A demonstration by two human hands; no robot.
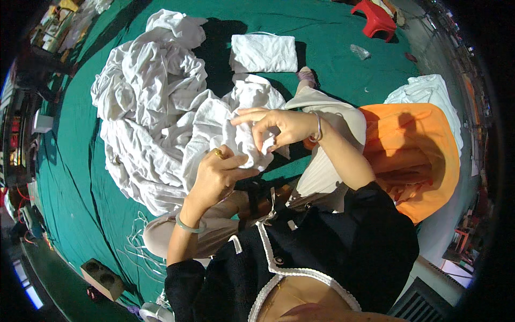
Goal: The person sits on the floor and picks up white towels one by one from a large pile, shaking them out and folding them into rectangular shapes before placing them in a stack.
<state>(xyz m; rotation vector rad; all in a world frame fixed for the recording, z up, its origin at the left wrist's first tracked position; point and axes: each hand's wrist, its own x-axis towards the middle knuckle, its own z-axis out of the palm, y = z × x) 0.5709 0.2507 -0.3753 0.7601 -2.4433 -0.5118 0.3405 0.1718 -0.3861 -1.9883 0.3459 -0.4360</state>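
Observation:
A length of white cloth [244,139] is gathered between my two hands, over my lap. My left hand [215,174], with a gold ring and a pale green bangle, grips its near edge. Thumb and fingers of my right hand [283,125] pinch the same cloth at its right side; a silver bangle circles that wrist. The cloth runs into a large crumpled heap of white fabric [141,84] on my left. Beyond the hands, a neatly folded white cloth [263,53] lies flat. The fingers partly hide the held edge.
A green ground sheet [334,52] spreads beneath everything. Orange fabric [418,161] covers something at my right, beside more white cloth [426,90]. A red plastic stool [374,20] lies far right. Loose white strings [139,241] and a block with holes [102,277] are at near left.

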